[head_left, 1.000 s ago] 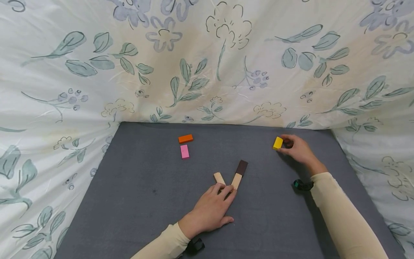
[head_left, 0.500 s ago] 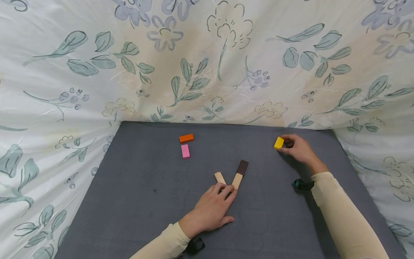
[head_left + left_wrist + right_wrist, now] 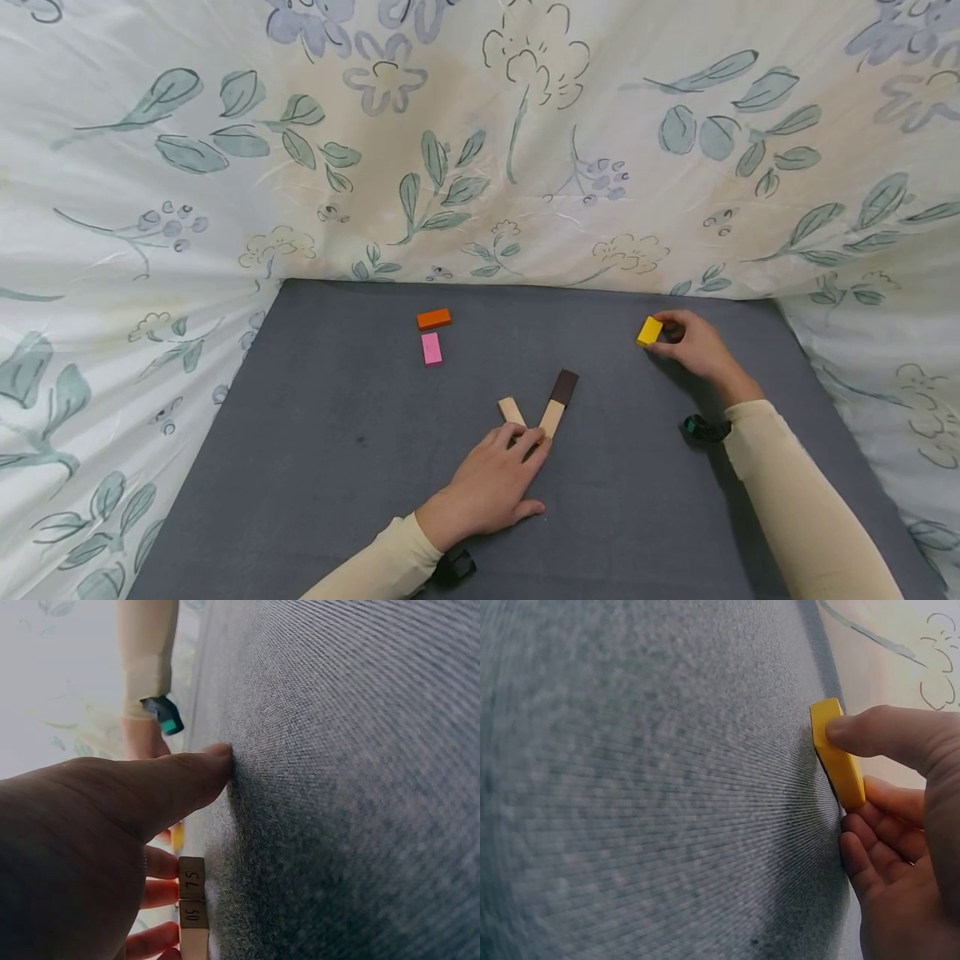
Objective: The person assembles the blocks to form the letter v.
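Observation:
My right hand [image 3: 699, 352] pinches a yellow block [image 3: 649, 332] between thumb and fingers at the right of the table. In the right wrist view the thumb presses on the face of this yellow block [image 3: 838, 754], close to the grey cloth. My left hand [image 3: 486, 485] lies low with fingers outstretched, their tips resting on two pale wooden blocks. The left pale block [image 3: 512, 409] and the right pale block [image 3: 551, 418] splay apart like a V, partly hidden by the fingers. A dark brown block [image 3: 565, 387] continues the right one. Printed numbers mark the block ends [image 3: 192, 878] in the left wrist view.
An orange block [image 3: 434, 319] lies toward the back left of the grey cloth-covered table [image 3: 337, 467], with a pink block [image 3: 431, 349] just in front of it. A floral curtain [image 3: 450, 167] closes off the back and both sides.
The head view has shifted very slightly. Both hands and all the blocks keep their places.

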Demonstrator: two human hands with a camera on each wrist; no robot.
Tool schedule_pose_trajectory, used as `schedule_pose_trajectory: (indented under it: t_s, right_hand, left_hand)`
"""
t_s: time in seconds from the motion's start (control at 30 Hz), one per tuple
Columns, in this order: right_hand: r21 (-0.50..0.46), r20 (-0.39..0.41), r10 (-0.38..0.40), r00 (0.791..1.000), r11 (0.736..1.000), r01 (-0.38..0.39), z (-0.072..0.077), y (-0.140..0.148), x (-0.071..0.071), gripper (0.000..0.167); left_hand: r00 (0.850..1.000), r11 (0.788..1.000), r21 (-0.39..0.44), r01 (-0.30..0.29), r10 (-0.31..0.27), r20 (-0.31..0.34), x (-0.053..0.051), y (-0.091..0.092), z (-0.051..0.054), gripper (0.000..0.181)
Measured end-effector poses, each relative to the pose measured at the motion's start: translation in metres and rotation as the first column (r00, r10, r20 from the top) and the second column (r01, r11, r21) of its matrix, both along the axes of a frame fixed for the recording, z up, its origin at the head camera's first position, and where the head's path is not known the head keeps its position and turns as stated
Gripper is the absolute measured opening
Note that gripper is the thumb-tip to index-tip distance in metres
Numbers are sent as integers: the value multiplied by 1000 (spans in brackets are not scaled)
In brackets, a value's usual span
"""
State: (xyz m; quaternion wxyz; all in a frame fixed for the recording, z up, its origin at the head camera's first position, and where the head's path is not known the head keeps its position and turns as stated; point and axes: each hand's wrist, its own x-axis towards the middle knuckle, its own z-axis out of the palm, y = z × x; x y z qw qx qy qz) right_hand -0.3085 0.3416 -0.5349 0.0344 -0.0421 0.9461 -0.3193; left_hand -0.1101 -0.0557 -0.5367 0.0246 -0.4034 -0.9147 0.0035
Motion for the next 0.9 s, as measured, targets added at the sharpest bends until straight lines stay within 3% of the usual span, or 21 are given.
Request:
schedule_pose_trajectory:
  t_s: [0.4, 0.9]
  right_hand:
    - [-48, 29, -2, 1000, 999, 3, 8, -4, 7, 66]
    - [-70, -30, 18, 999, 997, -20, 15, -21, 17, 64]
  left_hand:
    - [1000, 999, 26, 18, -18, -14, -2, -1, 2, 88]
    - [1000, 1000, 24, 10, -9, -13, 0, -1, 2, 86]
